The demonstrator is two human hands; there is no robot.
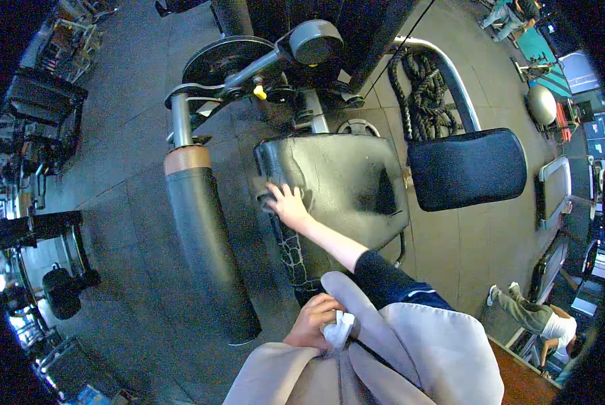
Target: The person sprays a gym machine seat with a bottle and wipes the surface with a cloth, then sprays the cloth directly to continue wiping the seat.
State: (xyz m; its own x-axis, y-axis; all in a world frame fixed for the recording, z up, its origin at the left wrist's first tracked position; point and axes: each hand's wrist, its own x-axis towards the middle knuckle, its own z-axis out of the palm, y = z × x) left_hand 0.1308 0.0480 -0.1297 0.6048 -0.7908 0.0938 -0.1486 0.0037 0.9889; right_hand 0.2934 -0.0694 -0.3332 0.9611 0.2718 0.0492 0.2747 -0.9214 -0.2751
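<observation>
My right hand (289, 206) reaches out over the left edge of a worn black padded seat (343, 169). Its fingers press a dark grey cloth (263, 194) against the padding, with some of the cloth showing on both sides of the hand. The seat's side covering is cracked below it. Close to my body, my left hand (312, 320) is closed round a small white thing (338, 329); its lower part is hidden, and I cannot make out its kind. A long black roller pad (205, 250) with a brown band stands left of the seat.
Right of the seat, a black pad (468, 169) hangs on a bent metal bar (454, 81), near a coiled thick rope (424, 94). A machine arm with a yellow knob (259, 92) is above. Another person (542, 317) is at lower right; gym equipment lines both sides.
</observation>
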